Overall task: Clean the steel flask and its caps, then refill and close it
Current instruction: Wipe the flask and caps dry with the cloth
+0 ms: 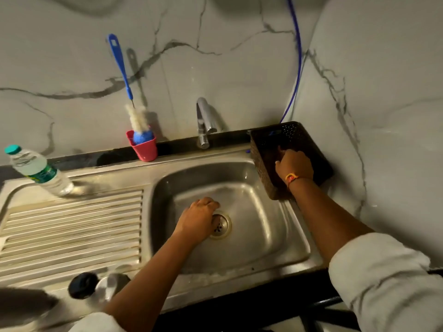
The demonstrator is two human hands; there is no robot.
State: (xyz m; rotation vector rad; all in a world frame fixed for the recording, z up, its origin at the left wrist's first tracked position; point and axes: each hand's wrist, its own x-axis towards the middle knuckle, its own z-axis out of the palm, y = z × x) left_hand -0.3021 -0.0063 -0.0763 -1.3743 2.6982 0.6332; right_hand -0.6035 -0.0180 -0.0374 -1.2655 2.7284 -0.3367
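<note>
Head view. Shows the steel flask (109,287) at the near left corner of the sink's drainboard (72,224), blurred, with a black cap (82,285) just beside it on the left. Puts the left grip (197,220) low in the sink basin (263,224), knuckles up, fingers curled down over the drain strainer (223,226); cannot tell whether pinching anything. Puts the right grip (293,165) inside the dark perforated basket (294,133) at the far right corner, fingers bent out of sight, hold impossible to tell. Finds a plastic water bottle (38,170) at the far left edge, a pink cup (145,147) holding a blue-handled bottle brush (119,63) behind the basin, and the tap (203,121) right of the cup.
</note>
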